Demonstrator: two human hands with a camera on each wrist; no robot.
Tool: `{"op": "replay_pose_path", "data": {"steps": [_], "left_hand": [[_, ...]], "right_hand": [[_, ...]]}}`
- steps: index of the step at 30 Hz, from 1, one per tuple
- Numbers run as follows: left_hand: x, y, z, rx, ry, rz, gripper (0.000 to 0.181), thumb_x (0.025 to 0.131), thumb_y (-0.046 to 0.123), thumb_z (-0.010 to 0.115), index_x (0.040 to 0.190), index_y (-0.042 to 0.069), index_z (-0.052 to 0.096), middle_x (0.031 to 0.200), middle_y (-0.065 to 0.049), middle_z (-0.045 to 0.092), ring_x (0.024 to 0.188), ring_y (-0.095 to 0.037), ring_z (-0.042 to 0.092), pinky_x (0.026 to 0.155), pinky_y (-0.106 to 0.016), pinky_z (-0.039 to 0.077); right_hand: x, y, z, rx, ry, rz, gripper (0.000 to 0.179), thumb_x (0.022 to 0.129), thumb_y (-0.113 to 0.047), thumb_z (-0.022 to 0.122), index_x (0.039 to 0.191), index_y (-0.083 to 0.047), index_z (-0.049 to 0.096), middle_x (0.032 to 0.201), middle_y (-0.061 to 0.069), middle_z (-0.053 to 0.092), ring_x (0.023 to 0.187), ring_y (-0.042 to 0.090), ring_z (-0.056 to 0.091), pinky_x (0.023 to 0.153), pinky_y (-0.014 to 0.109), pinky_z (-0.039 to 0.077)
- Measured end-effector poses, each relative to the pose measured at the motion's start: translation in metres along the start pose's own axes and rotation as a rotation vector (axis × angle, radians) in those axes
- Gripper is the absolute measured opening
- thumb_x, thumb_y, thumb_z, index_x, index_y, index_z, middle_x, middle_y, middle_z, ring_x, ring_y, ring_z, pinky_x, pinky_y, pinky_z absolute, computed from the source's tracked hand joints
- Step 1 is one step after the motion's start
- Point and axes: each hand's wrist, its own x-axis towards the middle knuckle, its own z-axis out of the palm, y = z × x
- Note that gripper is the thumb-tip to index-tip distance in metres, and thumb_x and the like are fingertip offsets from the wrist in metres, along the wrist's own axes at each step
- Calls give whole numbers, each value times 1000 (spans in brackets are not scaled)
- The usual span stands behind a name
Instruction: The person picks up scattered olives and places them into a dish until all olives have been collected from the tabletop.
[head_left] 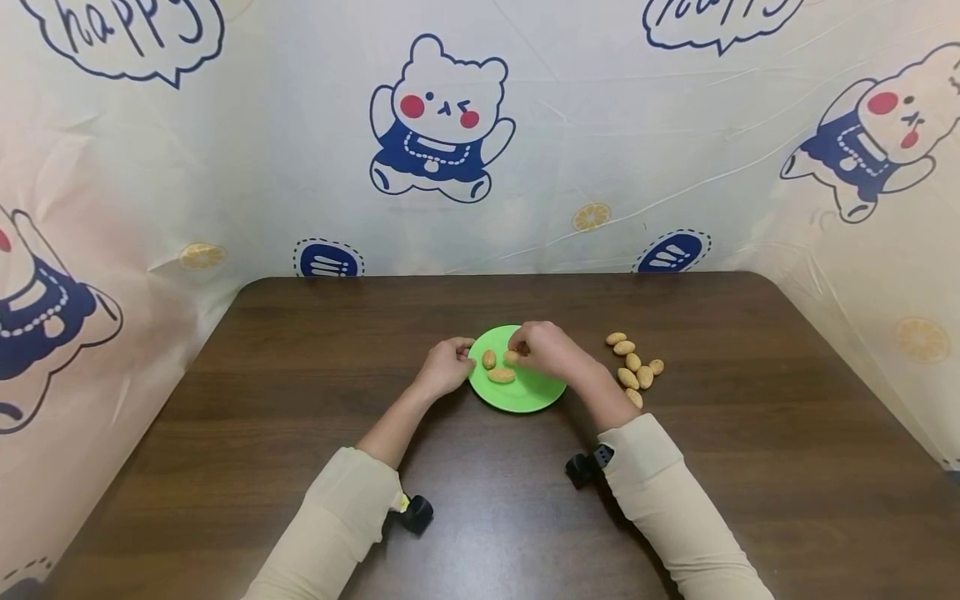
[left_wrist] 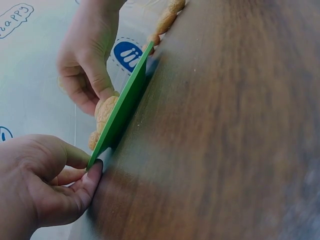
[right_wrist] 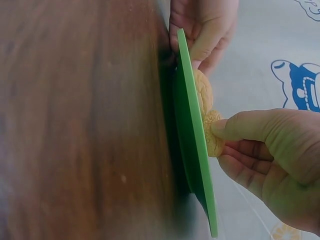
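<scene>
A round green plate [head_left: 525, 396] lies on the brown table with a few peanuts in their shells on it. My left hand [head_left: 446, 367] pinches the plate's left rim between thumb and fingers, as the left wrist view shows. Over the plate, my right hand [head_left: 550, 350] pinches a peanut [right_wrist: 215, 137] between thumb and fingertips, right at the plate's surface. Two more peanuts rest on the plate: one upright in the head view [head_left: 489, 359] and one lying crosswise, a long peanut [head_left: 501, 376], nearer the front.
To the right of the plate several loose peanuts [head_left: 645, 377] lie in a cluster on the wooden table [head_left: 300, 500], partly behind my right forearm. A printed curtain [head_left: 285, 150] with cartoon bears hangs behind the table and along its sides.
</scene>
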Motion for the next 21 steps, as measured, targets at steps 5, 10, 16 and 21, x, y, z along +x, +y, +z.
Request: {"op": "replay_pose_path", "data": {"steps": [5, 10, 16, 21], "left_hand": [[0, 0, 0, -4, 0, -7, 39, 88, 2, 55, 126, -4, 52, 96, -9, 53, 85, -17, 49, 69, -25, 40], [0, 0, 0, -2, 3, -8, 40, 87, 1, 55, 126, -4, 52, 97, -9, 53, 86, -17, 49, 70, -25, 41], [1, 0, 0, 11, 6, 6, 39, 87, 1, 55, 126, -4, 53, 96, -10, 53, 86, -18, 49, 71, -26, 41], [1, 0, 0, 2, -1, 2, 39, 87, 1, 55, 126, -5, 52, 96, -10, 53, 85, -17, 49, 70, -25, 41]], "right_hand": [[0, -1, 2, -4, 2, -41, 5, 83, -11, 70, 84, -6, 70, 76, 0, 58, 69, 12, 49, 62, 25, 41], [0, -2, 4, -3, -35, -32, 4, 83, -9, 69, 87, -8, 70, 79, -1, 57, 72, 13, 48, 64, 25, 41], [0, -2, 3, -11, -45, -27, 4, 83, -8, 69, 87, -7, 70, 78, -1, 55, 71, 13, 46, 63, 26, 39], [0, -4, 2, -9, -55, -41, 2, 83, -7, 68, 81, -8, 68, 74, -2, 51, 68, 13, 43, 61, 25, 36]]}}
